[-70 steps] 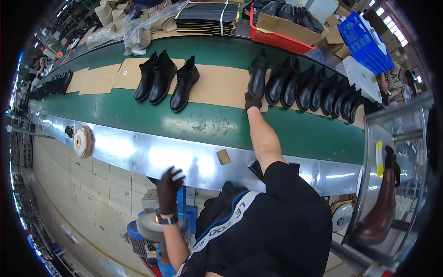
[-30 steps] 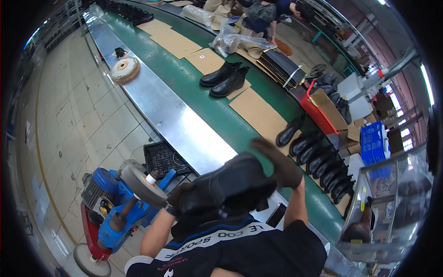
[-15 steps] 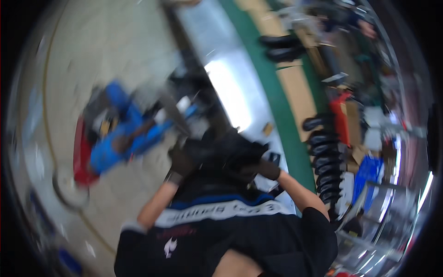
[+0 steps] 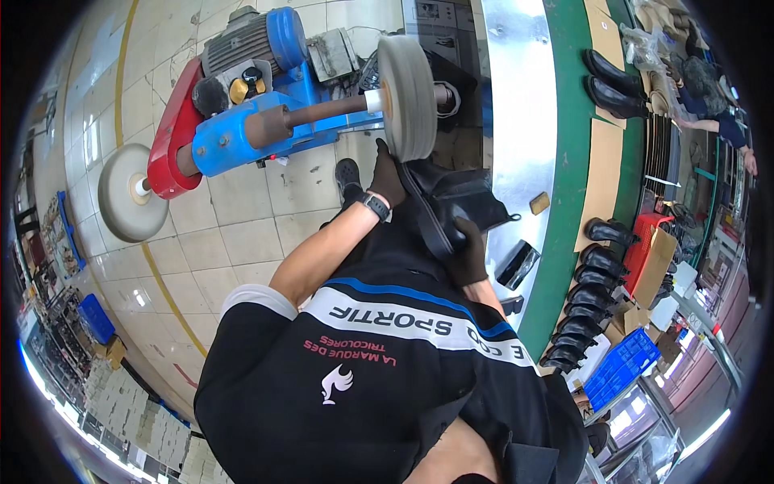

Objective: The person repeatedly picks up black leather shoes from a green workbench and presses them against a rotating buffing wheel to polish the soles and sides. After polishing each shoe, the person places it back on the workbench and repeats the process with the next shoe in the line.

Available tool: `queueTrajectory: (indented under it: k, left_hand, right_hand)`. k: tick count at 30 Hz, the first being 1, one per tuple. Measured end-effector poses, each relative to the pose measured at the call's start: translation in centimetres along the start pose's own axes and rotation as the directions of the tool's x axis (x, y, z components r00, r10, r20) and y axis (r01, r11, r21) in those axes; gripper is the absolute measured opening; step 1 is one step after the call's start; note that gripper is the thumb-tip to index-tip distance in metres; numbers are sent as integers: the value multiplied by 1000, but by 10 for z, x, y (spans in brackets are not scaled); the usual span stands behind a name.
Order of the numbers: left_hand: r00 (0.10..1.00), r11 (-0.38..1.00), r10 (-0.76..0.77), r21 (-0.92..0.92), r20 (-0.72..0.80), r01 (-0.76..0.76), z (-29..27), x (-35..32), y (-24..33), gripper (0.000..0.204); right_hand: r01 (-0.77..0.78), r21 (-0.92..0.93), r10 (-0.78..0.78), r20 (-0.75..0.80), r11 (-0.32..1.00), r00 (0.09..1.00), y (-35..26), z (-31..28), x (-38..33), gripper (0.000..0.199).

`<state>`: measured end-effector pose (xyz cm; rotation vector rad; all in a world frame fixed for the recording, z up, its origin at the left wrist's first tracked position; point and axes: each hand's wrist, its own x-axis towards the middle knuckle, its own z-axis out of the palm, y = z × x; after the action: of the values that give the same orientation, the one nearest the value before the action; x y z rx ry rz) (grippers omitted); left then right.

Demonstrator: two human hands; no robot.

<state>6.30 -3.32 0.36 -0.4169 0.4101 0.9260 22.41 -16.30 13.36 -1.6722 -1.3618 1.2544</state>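
A black ankle boot [image 4: 461, 192] is held between my two dark-gloved hands, its sole edge turned to the left. My left hand [image 4: 388, 182] grips one end of it, just under the pale buffing wheel [image 4: 409, 98]. Lower down, my right hand [image 4: 468, 256] is closed round the other end, its fingers partly hidden by the boot. The boot's upper end lies right at the wheel's lower rim; whether they touch I cannot tell. That wheel sits on the shaft of a blue and red machine [image 4: 234, 133].
A metal bench top [image 4: 522, 105] runs along my right, with a small tan block [image 4: 539, 202] and a shiny black piece [image 4: 518, 264] on it. Beyond lies a green strip [image 4: 568, 161] with several black boots [image 4: 584, 302]. A second wheel [image 4: 133, 194] stands at the machine's left end.
The view has turned and sharpened from a blur, so the machine now appears higher and larger. My hands and the dark item they hold have come close to the wheel.
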Motion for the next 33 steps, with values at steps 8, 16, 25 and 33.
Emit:
queueTrajectory:
  k: [8, 16, 25, 33]
  left_hand:
    - [988, 977, -93, 178, -124, 114, -45, 72, 68, 90]
    - [981, 992, -55, 106, -187, 76, -36, 39, 54, 83]
    - [972, 992, -85, 70, -219, 102, 29, -36, 11, 86]
    - [983, 940, 23, 339, -181, 40, 6, -38, 24, 76]
  right_hand:
    - [-505, 861, 413, 484, -66, 771, 30, 63, 89, 35]
    - [-488, 755, 430, 302, 437, 851, 81, 45, 35, 33]
    - [-607, 33, 582, 250, 794, 774, 0, -30, -33, 60]
    - [232, -419, -88, 334, 878, 938, -63, -43, 25, 83]
